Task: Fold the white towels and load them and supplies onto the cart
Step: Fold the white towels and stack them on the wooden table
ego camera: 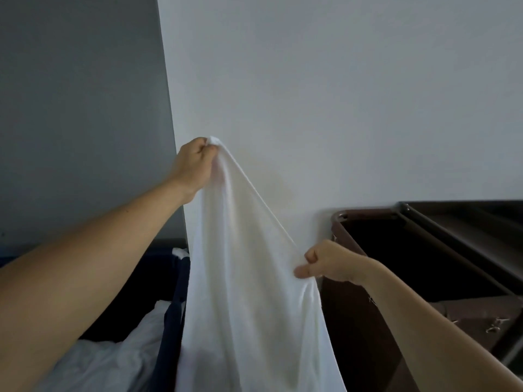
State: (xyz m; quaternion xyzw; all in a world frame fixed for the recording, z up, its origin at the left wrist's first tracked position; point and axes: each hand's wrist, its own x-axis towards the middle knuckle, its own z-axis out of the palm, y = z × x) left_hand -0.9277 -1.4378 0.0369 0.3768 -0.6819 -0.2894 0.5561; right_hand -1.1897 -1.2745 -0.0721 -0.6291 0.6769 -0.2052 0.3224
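Fingers of the left hand are curling tight round a bunched corner of the white towel, up at centre left of the frame, and the knuckles are hiding most of that corner. Lower, at centre right, the right hand is pinching the towel's top edge between thumb and forefinger, with the other fingers tucking into the palm. The hem is stretching taut on a diagonal between the two grips. Below it the cloth is hanging in long folds down the middle, and its bottom is running off the lower edge of the frame.

Both bare forearms are reaching in from the lower corners. The left one is covering much of a navy bin at lower left, where pale linen is lying, dim and hard to read. At the right, a brown fabric bag on a metal frame is gaping open. Its inside is too dark to make out, and the right edge of the frame is cutting it off. A white wall is filling the background.
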